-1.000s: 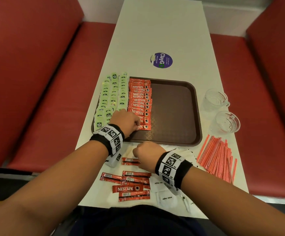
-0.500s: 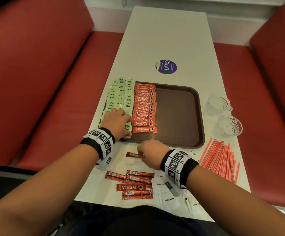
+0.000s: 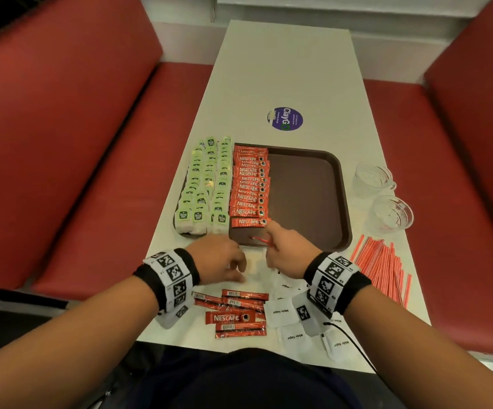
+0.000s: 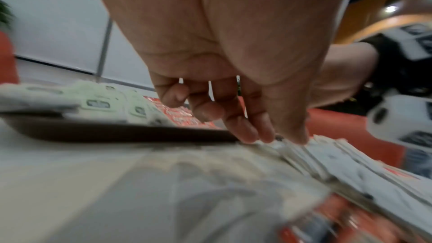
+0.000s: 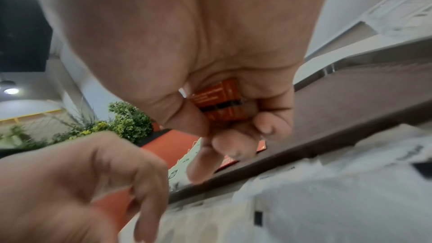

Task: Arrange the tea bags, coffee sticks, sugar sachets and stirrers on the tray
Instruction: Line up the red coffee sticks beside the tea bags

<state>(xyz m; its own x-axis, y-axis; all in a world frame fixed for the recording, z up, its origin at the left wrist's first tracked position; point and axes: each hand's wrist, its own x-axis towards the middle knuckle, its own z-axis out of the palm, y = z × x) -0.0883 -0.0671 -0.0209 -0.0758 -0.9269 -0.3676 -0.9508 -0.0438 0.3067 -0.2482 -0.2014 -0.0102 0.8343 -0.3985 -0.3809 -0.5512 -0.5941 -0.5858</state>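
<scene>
A brown tray (image 3: 313,199) holds rows of green tea bags (image 3: 206,187) on its left and a column of red coffee sticks (image 3: 249,187) beside them. My right hand (image 3: 268,240) grips one coffee stick (image 3: 258,240) over the tray's near rim; the right wrist view shows the stick (image 5: 219,103) inside curled fingers. My left hand (image 3: 227,267) hovers over the table just before the tray, and its fingertips (image 4: 268,139) touch white sugar sachets (image 4: 327,158). Loose coffee sticks (image 3: 236,308) and sugar sachets (image 3: 283,312) lie near the table's front edge. Red stirrers (image 3: 383,264) lie at the right.
Two glass cups (image 3: 372,178) (image 3: 392,214) stand right of the tray. A round purple sticker (image 3: 285,118) lies on the white table beyond it. Red bench seats (image 3: 91,172) flank the table. The tray's right half is bare.
My left hand left the tea bags and drew back to the table in front of the tray. My right hand lifted a coffee stick from the table to the tray's near rim.
</scene>
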